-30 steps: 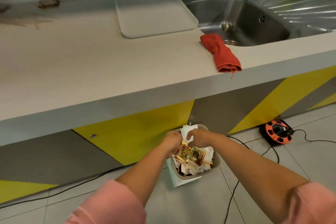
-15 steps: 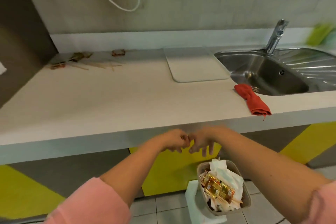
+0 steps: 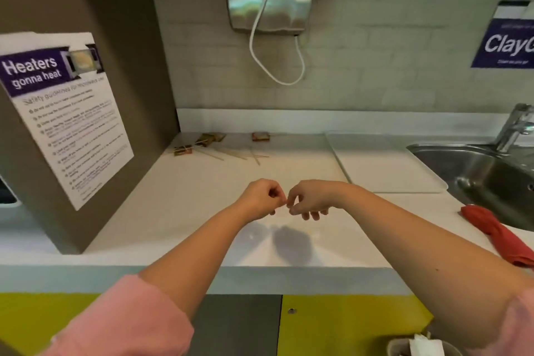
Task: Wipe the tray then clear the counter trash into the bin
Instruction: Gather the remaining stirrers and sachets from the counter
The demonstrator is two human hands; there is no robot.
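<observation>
Both hands hover together over the middle of the counter (image 3: pixel 179 211), fingertips almost touching. The left hand (image 3: pixel 261 196) is clenched into a loose fist with nothing visible inside it. The right hand (image 3: pixel 310 198) is relaxed, its fingers hanging loosely curled with thumb and forefinger close together; it seems empty too, though anything tiny between them is too small to tell.

The white tray (image 3: pixel 384 165) lies flat at centre right, just beside the sink (image 3: pixel 476 179). A red cloth (image 3: pixel 497 237) lies crumpled on the counter at the right edge. At the back of the counter, upper centre, the trash is still uncleared: a few wrappers (image 3: pixel 208 140) and thin wooden sticks (image 3: pixel 231 153). The bin (image 3: pixel 400 345), with white paper in it, peeks in at the lower right corner.

Half a second ago the hands were below the counter's front edge, above the bin; now they have risen over the countertop, and the view has tilted up, so the bin is nearly out of frame.
</observation>
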